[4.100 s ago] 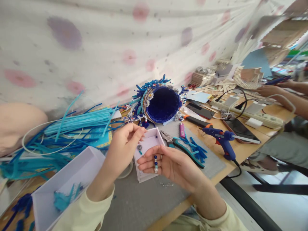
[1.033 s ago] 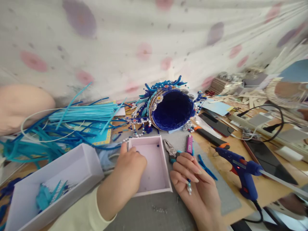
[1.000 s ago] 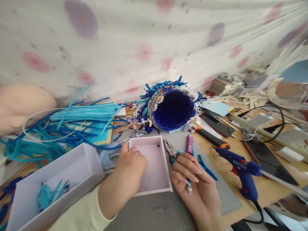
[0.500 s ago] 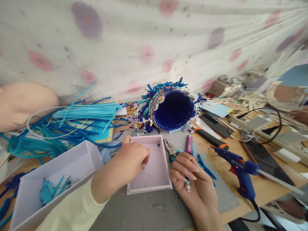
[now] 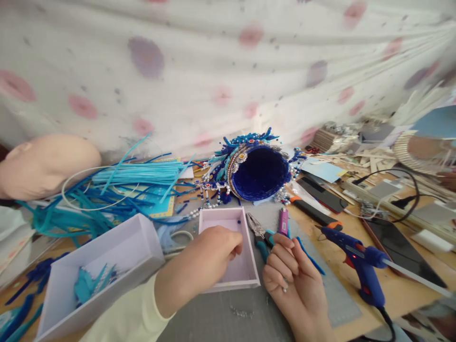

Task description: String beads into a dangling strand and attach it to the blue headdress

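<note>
My left hand (image 5: 210,254) hangs over the small pale pink tray (image 5: 233,286), its fingers curled downward. What its fingertips hold, if anything, is hidden. To the right, my right hand (image 5: 294,275) is turned palm up with the fingers folded over a short strand of beads (image 5: 285,289); a pearly white bead shows below the fingers. One dark blue bead (image 5: 239,221) lies in the tray's far corner. Pliers (image 5: 260,235) with teal handles and a purple lighter (image 5: 283,221) lie just beyond my right hand.
A blue beaded headdress (image 5: 261,171) lies on its side at the back. Left are a white box (image 5: 103,242) with blue pieces, turquoise pipe cleaners (image 5: 138,172) and a mannequin head (image 5: 50,164). Right are a blue glue gun (image 5: 359,256) and phones. Metal pins (image 5: 242,312) lie on the grey mat.
My left hand has shifted right across the tray. The fingers of my right hand have folded further in, so less of the bead strand shows. The view has tilted slightly.
</note>
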Tool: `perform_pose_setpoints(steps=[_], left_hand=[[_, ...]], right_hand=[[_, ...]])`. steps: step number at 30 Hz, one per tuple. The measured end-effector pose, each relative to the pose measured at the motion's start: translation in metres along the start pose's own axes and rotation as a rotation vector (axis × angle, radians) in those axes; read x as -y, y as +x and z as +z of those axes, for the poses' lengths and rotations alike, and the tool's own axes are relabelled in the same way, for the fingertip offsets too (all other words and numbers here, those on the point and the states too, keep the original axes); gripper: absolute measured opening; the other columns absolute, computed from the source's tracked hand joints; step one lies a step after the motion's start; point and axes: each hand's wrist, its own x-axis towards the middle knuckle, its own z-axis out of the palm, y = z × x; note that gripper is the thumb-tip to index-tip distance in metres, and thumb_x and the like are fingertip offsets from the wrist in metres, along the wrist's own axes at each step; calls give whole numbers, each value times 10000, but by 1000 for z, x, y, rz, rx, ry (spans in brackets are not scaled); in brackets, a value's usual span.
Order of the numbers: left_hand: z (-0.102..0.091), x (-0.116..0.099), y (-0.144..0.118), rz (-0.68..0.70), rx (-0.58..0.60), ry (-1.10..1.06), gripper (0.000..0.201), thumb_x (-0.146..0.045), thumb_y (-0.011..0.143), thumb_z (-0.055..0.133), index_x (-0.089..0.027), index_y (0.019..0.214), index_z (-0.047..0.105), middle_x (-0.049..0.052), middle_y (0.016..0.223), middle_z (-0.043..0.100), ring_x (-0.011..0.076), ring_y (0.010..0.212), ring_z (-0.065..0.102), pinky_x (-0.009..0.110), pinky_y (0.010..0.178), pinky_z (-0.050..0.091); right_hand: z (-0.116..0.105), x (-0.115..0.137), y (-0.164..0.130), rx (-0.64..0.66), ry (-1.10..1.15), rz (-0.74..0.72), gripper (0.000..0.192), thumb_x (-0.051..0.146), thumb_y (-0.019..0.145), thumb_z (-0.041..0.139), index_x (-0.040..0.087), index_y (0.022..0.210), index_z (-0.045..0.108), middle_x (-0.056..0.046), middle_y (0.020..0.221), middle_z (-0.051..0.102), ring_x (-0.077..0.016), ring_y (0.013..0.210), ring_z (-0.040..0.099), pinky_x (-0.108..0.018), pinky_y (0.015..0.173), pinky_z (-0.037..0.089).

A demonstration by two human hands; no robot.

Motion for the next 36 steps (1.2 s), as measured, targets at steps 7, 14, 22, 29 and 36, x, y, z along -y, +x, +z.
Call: perform_pose_setpoints(steps=[7,14,22,29,36], left_hand=[[-7,-9,-6,-40,-183,-112,139,-82,815,593,-188,798,683,4,789,716,159,751,642,251,701,433],[5,2,-34,-129,-529,-409,113,-112,790,656,-188,811,738,22,835,758,157,767,700,218,670,544],[33,24,-34,157,-810,-200,207,-118,864,545,-190,829,736,70,879,767,189,853,715,312,809,563],[33,21,-39,189,-857,-94,211,-98,855,540,-198,819,722,63,872,768,187,851,716,322,800,572],[34,24,-44,143,-863,-37,137,-156,901,574,-160,850,701,70,924,743,183,907,691,388,864,556]], right_hand=[[2,0,0,24,-70,-7,156,106,897,642,178,825,524,134,529,222,-53,403,312,-170,403,290],[4,-2,-1,65,-138,-14,198,88,899,621,198,812,482,132,503,316,-52,414,398,-154,416,334],[3,-4,2,121,-211,14,192,91,869,663,175,816,498,138,501,317,-45,402,389,-155,411,327],[3,-4,3,206,-259,16,180,90,860,673,160,820,512,139,499,338,-39,407,391,-148,428,346],[-2,-3,9,247,-321,23,157,212,953,586,137,816,580,74,628,496,-65,496,486,-179,449,418]])
